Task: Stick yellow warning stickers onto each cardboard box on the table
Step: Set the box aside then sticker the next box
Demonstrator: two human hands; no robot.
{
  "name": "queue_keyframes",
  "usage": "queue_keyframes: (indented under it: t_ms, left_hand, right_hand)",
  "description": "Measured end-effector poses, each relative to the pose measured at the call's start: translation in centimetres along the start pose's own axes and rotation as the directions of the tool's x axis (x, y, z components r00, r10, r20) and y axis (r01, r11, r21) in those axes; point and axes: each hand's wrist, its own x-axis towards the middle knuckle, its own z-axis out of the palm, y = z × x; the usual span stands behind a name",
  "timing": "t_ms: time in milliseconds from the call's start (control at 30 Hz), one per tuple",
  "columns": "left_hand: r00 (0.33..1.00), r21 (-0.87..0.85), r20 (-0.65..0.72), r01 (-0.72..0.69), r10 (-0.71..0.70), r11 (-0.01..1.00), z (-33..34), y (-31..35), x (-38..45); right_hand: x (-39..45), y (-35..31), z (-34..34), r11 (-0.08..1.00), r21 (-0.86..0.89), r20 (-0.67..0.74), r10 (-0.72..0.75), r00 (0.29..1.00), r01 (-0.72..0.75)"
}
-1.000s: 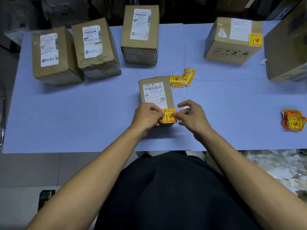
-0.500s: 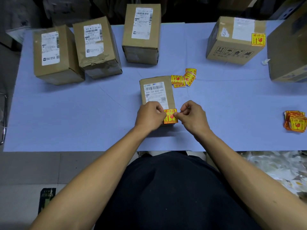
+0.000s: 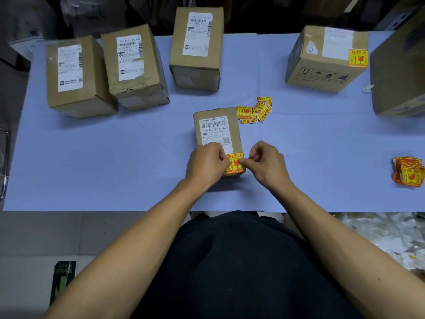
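Observation:
A small cardboard box [image 3: 216,125] with a white shipping label lies at the table's middle. A yellow warning sticker [image 3: 234,163] sits on the near right corner of its top. My left hand [image 3: 204,164] rests on the box with curled fingers and pinches the sticker's left edge. My right hand [image 3: 266,162], fingers also curled, pinches the right edge at the box's side. Three unstickered boxes stand at the back: left [image 3: 76,77], middle left [image 3: 133,65], centre [image 3: 196,47]. The back right box [image 3: 322,58] carries a yellow sticker [image 3: 357,57].
Loose yellow stickers [image 3: 254,110] lie just behind the small box. A stack of stickers [image 3: 408,171] sits near the table's right edge. A large box [image 3: 400,70] fills the far right. The blue table cover [image 3: 92,157] ends just before my body.
Both hands stay at the sticker on the small box; my right hand's fingers have curled in tighter. The boxes and loose stickers have not moved.

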Motion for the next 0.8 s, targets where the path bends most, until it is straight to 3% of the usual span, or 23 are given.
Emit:
queue_keyframes:
  t_ms: [133,267,400,567,800]
  left_hand:
    - [0.998,0.164,-0.07,0.009,0.002,0.986,-0.3,-0.9,0.2]
    - [0.983,0.209,-0.178,0.003,0.035,0.978,-0.9,-2.6,-0.1]
    - [0.97,0.036,-0.235,0.074,-0.063,0.997,-0.8,-4.0,-0.2]
    - [0.952,-0.256,-0.177,0.201,-0.25,0.946,0.1,-5.0,0.0]
    - [0.942,-0.388,-0.048,0.288,-0.331,0.876,0.7,-6.2,0.2]
  right_hand:
    - [-0.1,0.9,-0.4,0.998,0.048,0.06,0.047,0.997,-0.05]
    - [-0.5,1.9,-0.1,0.984,0.13,0.165,0.099,0.981,-0.121]
    - [0.1,0.7,1.3,0.978,0.183,0.173,0.071,0.982,-0.103]
    - [0.4,0.1,2.7,0.97,0.225,0.218,0.038,0.975,-0.089]
    - [0.1,2.7,1.0,0.974,0.216,0.424,-0.027,0.905,-0.072]
